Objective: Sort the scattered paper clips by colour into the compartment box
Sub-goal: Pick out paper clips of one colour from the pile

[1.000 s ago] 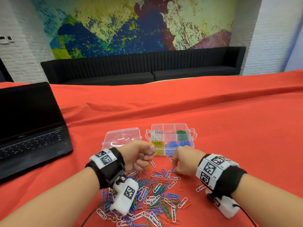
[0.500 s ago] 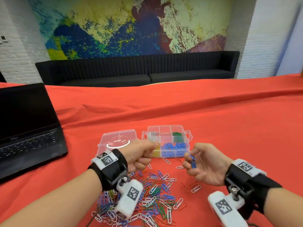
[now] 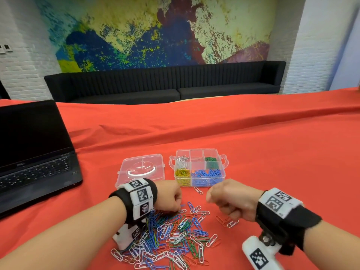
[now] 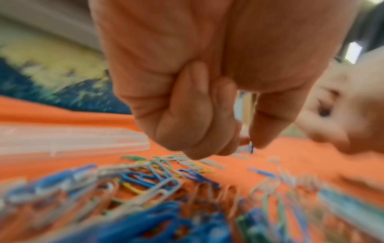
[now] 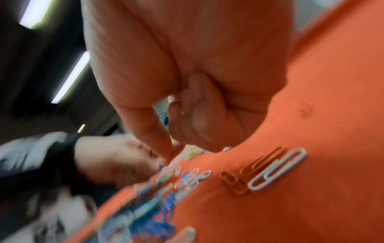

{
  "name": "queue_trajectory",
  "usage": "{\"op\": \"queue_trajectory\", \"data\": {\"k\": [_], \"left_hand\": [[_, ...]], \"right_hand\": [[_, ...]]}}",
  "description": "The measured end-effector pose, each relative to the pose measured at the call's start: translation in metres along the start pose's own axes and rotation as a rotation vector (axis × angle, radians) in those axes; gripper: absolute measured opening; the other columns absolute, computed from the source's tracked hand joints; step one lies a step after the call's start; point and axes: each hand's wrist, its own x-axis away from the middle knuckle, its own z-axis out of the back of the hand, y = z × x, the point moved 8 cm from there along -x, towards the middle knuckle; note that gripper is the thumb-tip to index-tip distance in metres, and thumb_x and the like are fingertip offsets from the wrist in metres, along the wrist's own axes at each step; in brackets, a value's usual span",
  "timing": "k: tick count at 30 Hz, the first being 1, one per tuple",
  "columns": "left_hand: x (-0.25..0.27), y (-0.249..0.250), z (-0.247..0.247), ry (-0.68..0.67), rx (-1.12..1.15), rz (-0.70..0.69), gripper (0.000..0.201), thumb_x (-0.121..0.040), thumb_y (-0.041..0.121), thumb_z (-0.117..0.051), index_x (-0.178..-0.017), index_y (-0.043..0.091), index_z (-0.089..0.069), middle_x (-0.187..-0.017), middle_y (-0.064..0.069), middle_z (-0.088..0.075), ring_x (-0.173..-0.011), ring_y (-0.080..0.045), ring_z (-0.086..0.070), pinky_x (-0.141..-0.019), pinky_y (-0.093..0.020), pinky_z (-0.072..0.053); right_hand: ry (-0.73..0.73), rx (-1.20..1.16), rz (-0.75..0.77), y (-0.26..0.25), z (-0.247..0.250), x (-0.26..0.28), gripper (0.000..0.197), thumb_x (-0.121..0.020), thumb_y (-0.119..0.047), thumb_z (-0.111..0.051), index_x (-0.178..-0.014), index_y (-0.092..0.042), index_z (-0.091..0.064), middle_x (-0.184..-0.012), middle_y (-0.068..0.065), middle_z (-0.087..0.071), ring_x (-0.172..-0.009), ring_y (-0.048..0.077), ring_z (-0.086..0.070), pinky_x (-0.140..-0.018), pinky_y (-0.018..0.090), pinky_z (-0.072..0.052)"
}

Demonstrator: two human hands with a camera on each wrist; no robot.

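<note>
Head view: right hand [image 3: 231, 199] turned palm-down, grip now clenched; left hand [image 3: 168, 197] pinching blue clip [image 4: 252, 146].

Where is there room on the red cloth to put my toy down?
Bare red cloth lies right of the compartment box and beyond it towards the sofa. A narrower strip runs between the laptop and the clear lid. The paper clip pile between both hands is crowded.

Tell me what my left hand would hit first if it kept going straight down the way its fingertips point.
Most likely the paper clip pile: the left hand points its curled fingers down at the pile's far edge, just above the clips. It pinches a blue clip, which may touch first.
</note>
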Motion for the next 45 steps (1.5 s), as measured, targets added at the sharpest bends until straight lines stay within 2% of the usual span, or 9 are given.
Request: {"op": "queue_trajectory", "data": {"k": [4, 10, 13, 19, 28, 32, 38, 41, 45], "left_hand": [[0.003, -0.018, 0.002, 0.005, 0.785, 0.106, 0.015, -0.079, 0.019, -0.045, -0.065, 0.019, -0.039, -0.058, 0.001, -0.036, -0.038, -0.01, -0.027, -0.038, -0.01, -0.021], [0.012, -0.004, 0.008, -0.011, 1.63, -0.082, 0.015, -0.077, 0.017, -0.033, -0.064, 0.013, -0.039, -0.061, -0.006, -0.038, -0.037, -0.01, -0.023, -0.039, -0.01, -0.014], [0.002, -0.008, 0.002, 0.079, 1.402, 0.031, 0.033, -0.095, 0.024, -0.039, -0.062, 0.018, -0.033, -0.054, 0.001, -0.03, -0.035, -0.007, -0.019, -0.035, -0.009, -0.014], [-0.011, 0.009, 0.005, 0.174, 0.166, -0.062, 0.013, -0.082, 0.03, -0.071, -0.091, 0.02, -0.068, -0.059, 0.013, -0.049, -0.049, 0.001, -0.044, -0.05, -0.017, -0.035], [-0.007, 0.012, -0.01, 0.085, -0.1, -0.01, 0.015, -0.086, 0.022, -0.057, -0.072, 0.017, -0.059, -0.063, 0.003, -0.053, -0.061, -0.015, -0.049, -0.062, -0.026, -0.042], [-0.002, 0.007, -0.009, 0.068, -0.15, 0.043, 0.016, -0.086, 0.024, -0.051, -0.075, 0.014, -0.056, -0.072, -0.007, -0.053, -0.067, -0.023, -0.047, -0.063, -0.029, -0.041], [0.028, -0.011, -0.002, 0.012, 1.167, -0.018, 0.016, -0.076, 0.019, -0.044, -0.062, 0.018, -0.036, -0.052, -0.001, -0.033, -0.033, -0.008, -0.022, -0.036, -0.008, -0.02], [0.043, -0.012, -0.001, -0.005, 1.562, -0.127, 0.011, -0.067, 0.009, -0.043, -0.059, 0.017, -0.04, -0.054, -0.005, -0.036, -0.032, -0.007, -0.024, -0.032, -0.006, -0.022], [0.053, -0.011, -0.003, 0.013, 1.783, -0.195, 0.016, -0.06, 0.0, -0.033, -0.061, 0.016, -0.039, -0.057, -0.007, -0.038, -0.034, -0.008, -0.027, -0.034, -0.007, -0.023]], "right_hand": [[0.073, 0.765, 0.192, -0.019, -0.024, -0.003, 0.021, -0.081, -0.027, -0.064, -0.062, -0.018, -0.059, -0.047, -0.006, -0.05, -0.038, 0.001, -0.046, -0.047, 0.018, -0.04], [0.117, 1.009, 0.205, -0.017, -0.028, -0.008, 0.022, -0.079, -0.02, -0.061, -0.085, 0.0, -0.069, -0.085, 0.019, -0.068, -0.067, 0.018, -0.051, -0.066, 0.026, -0.048], [0.13, 1.024, 0.142, -0.011, -0.012, -0.005, 0.022, -0.081, -0.018, -0.057, -0.088, -0.001, -0.068, -0.076, 0.013, -0.061, -0.071, 0.022, -0.055, -0.068, 0.026, -0.048], [0.169, 1.014, 0.173, -0.013, -0.006, 0.0, 0.017, -0.077, -0.026, -0.07, -0.083, -0.01, -0.071, -0.088, 0.007, -0.073, -0.07, 0.013, -0.057, -0.072, 0.026, -0.051], [0.08, 1.181, 0.106, -0.001, -0.018, 0.006, 0.025, -0.079, -0.026, -0.063, -0.095, -0.006, -0.066, -0.094, 0.01, -0.069, -0.077, 0.021, -0.056, -0.075, 0.031, -0.053], [0.045, 1.172, 0.151, -0.001, -0.024, 0.014, 0.015, -0.082, -0.022, -0.052, -0.078, -0.011, -0.062, -0.078, 0.009, -0.065, -0.074, 0.027, -0.058, -0.06, 0.024, -0.047], [-0.043, -0.153, 0.04, 0.011, -0.011, 0.015, 0.018, -0.079, -0.005, -0.041, -0.066, -0.018, -0.043, -0.058, 0.007, -0.046, -0.038, 0.01, -0.028, -0.038, 0.01, -0.02], [-0.052, -0.084, -0.004, 0.009, -0.02, 0.012, 0.023, -0.082, -0.006, -0.03, -0.075, -0.021, -0.045, -0.052, -0.002, -0.034, -0.039, 0.008, -0.017, -0.039, 0.008, -0.014], [0.026, 0.46, 0.113, -0.012, -0.032, 0.013, 0.016, -0.081, -0.021, -0.051, -0.068, -0.018, -0.059, -0.051, -0.002, -0.04, -0.031, 0.005, -0.032, -0.032, 0.017, -0.027]]}}
